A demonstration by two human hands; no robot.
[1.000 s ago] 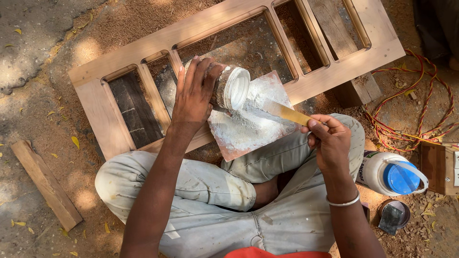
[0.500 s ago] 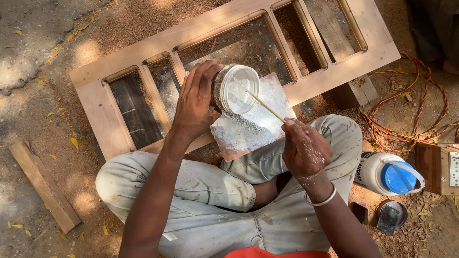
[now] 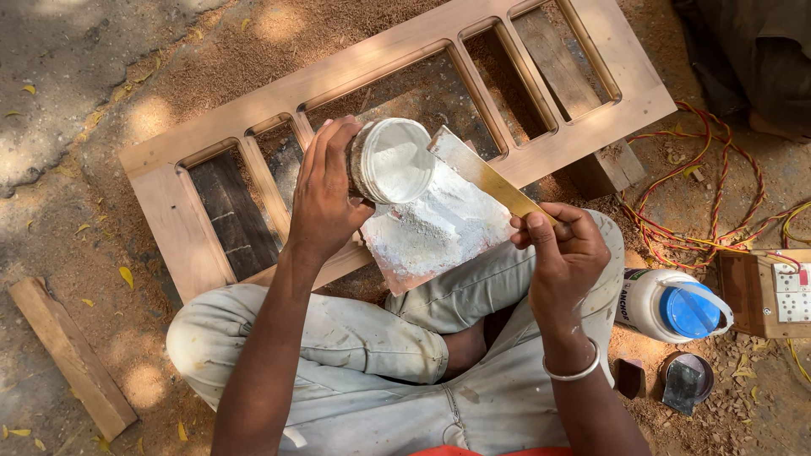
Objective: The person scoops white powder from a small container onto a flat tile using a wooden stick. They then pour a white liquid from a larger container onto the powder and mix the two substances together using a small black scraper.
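**White powder jar tipped over the mixing board**

My left hand (image 3: 325,198) is clenched around a small round jar (image 3: 390,160) of white powder, fingers wrapped over its far side, and I hold it tilted so its open mouth faces right, towards the board. My right hand (image 3: 562,253) is closed on the near end of a flat brass-coloured scraper blade (image 3: 486,173), pinched between thumb and fingers; the blade runs up and to the left, and its far tip lies just beside the jar's rim. I cannot tell whether the two touch.

Under both sits a flat board (image 3: 439,236) resting on my knee, with a heap of white powder (image 3: 431,224) spread over it. The jar hangs above the far left corner of that heap.

I sit cross-legged on the sawdust-covered ground (image 3: 169,76). Beyond the board lies a wooden door frame (image 3: 338,80) with open panel slots. To my right stand a white plastic bottle with a blue cap (image 3: 672,304), lying on its side, and near it a small dark round tin (image 3: 686,377). Further right are tangled red and yellow wires (image 3: 701,211) and a wooden switch box (image 3: 773,291). A loose wooden plank (image 3: 72,355) lies at my left
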